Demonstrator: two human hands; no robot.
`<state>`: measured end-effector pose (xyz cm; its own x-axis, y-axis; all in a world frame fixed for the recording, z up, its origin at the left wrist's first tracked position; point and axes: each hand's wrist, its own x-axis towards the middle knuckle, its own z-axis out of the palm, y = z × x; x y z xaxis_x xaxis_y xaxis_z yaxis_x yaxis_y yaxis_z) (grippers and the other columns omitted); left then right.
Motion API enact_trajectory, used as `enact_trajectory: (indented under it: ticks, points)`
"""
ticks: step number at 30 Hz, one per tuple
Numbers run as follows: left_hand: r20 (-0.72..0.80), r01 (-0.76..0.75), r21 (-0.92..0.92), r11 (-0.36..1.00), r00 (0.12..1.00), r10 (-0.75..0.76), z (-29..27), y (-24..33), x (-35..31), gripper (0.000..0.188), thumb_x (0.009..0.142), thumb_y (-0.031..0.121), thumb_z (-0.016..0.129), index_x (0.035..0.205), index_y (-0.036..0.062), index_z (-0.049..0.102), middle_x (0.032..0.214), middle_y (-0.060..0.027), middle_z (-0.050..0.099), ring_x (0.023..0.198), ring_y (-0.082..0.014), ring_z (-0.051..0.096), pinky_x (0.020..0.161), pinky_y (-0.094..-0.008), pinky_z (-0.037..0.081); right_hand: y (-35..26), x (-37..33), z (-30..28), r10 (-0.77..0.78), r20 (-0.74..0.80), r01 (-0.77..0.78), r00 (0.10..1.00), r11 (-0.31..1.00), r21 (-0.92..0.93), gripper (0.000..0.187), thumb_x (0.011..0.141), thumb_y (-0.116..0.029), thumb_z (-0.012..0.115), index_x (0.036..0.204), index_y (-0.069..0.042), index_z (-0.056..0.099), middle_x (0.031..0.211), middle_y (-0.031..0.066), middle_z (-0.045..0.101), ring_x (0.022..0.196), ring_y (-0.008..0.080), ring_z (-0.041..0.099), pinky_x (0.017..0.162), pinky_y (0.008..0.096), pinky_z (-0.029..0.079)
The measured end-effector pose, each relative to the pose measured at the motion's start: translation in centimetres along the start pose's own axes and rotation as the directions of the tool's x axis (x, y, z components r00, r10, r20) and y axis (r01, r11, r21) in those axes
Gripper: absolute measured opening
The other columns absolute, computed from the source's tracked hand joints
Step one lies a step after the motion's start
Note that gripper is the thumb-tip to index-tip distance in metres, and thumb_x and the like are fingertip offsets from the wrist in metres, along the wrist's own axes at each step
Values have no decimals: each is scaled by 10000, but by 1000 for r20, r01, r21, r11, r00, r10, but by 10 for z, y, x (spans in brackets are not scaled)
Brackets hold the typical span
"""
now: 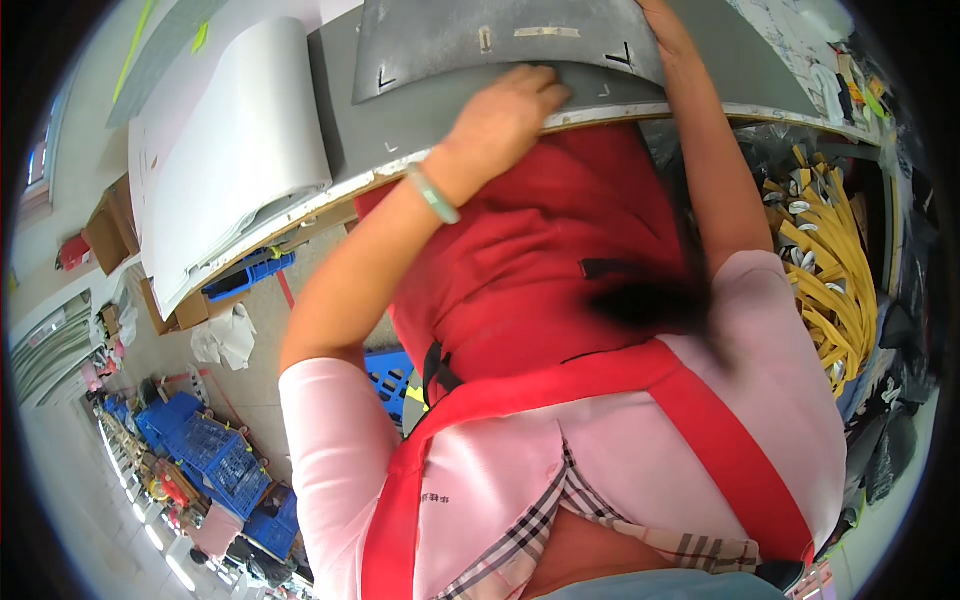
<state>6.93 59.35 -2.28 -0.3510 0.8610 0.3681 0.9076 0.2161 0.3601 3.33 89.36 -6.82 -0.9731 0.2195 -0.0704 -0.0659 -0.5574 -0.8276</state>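
A stiff dark-grey sheet with black corner marks and two pale patches lies at the top, its near edge bowed and lifted off the worktop. My left hand, with a pale bangle at the wrist, is at that near edge over the table. Its fingers are curled together, and whatever they pinch is hidden. My right hand grips the sheet's right edge, partly cut off by the top of the picture. Beneath both lies the grey worktop surface, which bears small pale corner marks.
A stack of white sheets curls over the table's left end. Yellow strips hang in a bundle below the right side. Blue crates stand on the floor at left, near cardboard boxes. My red apron meets the table edge.
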Motion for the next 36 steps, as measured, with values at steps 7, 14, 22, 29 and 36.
enact_trajectory:
  ticks: [7,14,22,29,36]
  points:
    - [-391,-177,303,936,873,292,97,15,109,276,800,112,670,1052,14,726,876,-178,723,811,-340,697,748,-467,559,-45,-44,19,-147,-26,147,989,989,16,388,1062,-314,588,1350,-56,556,1213,65,673,1055,177,668,934,341,562]
    - [-198,84,176,981,979,-48,110,-15,122,264,862,168,618,1023,-7,730,866,-205,721,809,-339,700,749,-457,548,-50,-69,-8,-181,15,181,983,980,-81,306,1020,-301,656,1238,-88,634,1104,9,675,1025,114,630,900,289,516]
    - [-324,414,-275,867,809,-490,52,-68,118,323,932,233,559,990,-32,735,855,-237,719,806,-337,704,751,-447,535,-17,-54,-124,-153,-174,93,973,946,-309,422,1111,-305,484,1435,-36,517,1375,76,577,1259,180,563,1113,334,433]
    - [-490,801,-405,440,216,-844,-214,-235,-53,314,988,238,544,1044,1,741,920,-221,717,882,-309,689,808,-428,504,-36,-75,-76,-36,-294,39,955,999,6,558,1072,-423,536,1491,-59,476,1445,130,570,1278,274,572,1112,413,447]
    - [-726,809,-531,253,-280,-628,-329,-241,-353,493,890,402,735,915,-91,728,843,-140,736,700,-224,700,594,-365,555,-41,-63,-114,2,-268,-40,963,990,-135,525,1067,-414,556,1450,-56,522,1338,115,620,1191,229,617,1036,375,517]
